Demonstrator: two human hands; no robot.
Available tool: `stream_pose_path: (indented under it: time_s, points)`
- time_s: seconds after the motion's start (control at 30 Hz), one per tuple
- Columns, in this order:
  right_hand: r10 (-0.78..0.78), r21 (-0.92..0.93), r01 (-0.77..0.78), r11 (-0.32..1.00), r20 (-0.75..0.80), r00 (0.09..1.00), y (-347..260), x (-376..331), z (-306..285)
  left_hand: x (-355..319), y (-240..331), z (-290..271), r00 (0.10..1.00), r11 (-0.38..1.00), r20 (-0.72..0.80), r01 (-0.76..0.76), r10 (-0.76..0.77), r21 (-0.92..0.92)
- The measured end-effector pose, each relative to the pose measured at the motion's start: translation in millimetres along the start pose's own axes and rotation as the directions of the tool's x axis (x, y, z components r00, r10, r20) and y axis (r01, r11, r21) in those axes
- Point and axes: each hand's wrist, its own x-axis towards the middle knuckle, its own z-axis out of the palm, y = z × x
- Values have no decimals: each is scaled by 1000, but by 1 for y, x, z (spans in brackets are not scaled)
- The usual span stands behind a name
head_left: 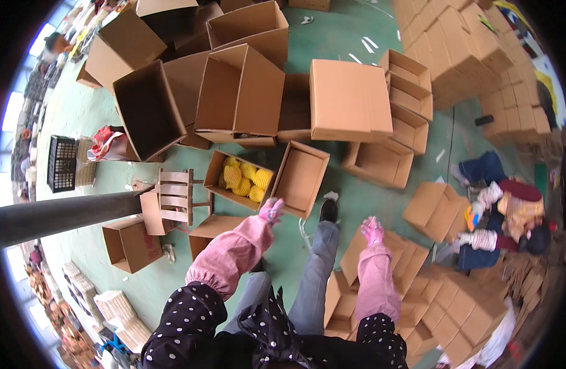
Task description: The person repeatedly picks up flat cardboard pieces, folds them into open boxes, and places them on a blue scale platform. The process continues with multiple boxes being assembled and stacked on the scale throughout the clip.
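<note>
My left hand (271, 211), in a pink patterned glove, is closed at the near left corner of an open, shallow cardboard box (302, 178). Little of its grip shows. Just left of that box stands another open carton (216, 167) holding several yellow fruits in foam nets (245, 178). My right hand (372, 231), gloved the same way, hangs over open cardboard boxes (404, 261) on the right, its fingers apart and nothing seen in them. Pink sleeve covers run up both forearms.
Large empty cartons (240, 92) crowd the far side, beside a closed carton (350, 98). A wooden chair (175, 197) and a dark pole (74, 215) stand left. Another person (510, 215) works at the right near a carton (435, 212). Stacked boxes (449, 43) rise far right.
</note>
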Motion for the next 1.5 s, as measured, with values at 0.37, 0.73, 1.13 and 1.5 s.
stream_pose_path:
  time_s: [0.37, 0.73, 1.13, 1.5]
  points:
    - [-52, 236, -10, 972, 257, 965, -212, 53, 121, 63, 197, 117, 986, 984, -55, -160, 156, -80]
    - [-376, 84, 385, 919, 484, 791, -290, 58, 188, 48, 299, 69, 851, 796, -147, -524, 505, -302]
    - [631, 66, -632, 772, 30, 775, -6, 46, 93, -48, -25, 94, 910, 888, 16, 409, -415, -208]
    - [239, -7, -240, 971, -85, 967, 78, 75, 37, -81, -33, -4, 935, 944, 132, 330, -328, 2]
